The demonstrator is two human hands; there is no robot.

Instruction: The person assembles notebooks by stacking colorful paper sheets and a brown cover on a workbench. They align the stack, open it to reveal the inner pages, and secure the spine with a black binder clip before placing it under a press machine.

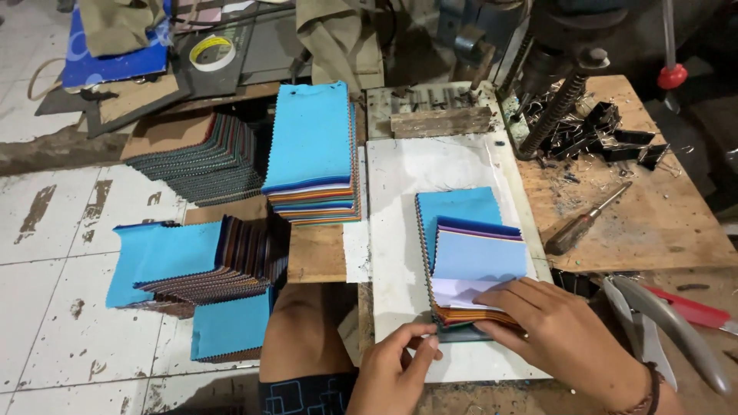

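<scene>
A small stack of fabric swatches, light blue on top with purple, white and orange layers fanned below, lies on a white board. My right hand lies flat on the near end of this stack, fingers spread over the white and orange layers. My left hand pinches the stack's near left corner between thumb and fingers.
A tall swatch pile with a blue top stands left of the board. More swatch piles lean on the tiled floor at left. A screwdriver and black binder clips lie on the wooden bench at right, beside a press.
</scene>
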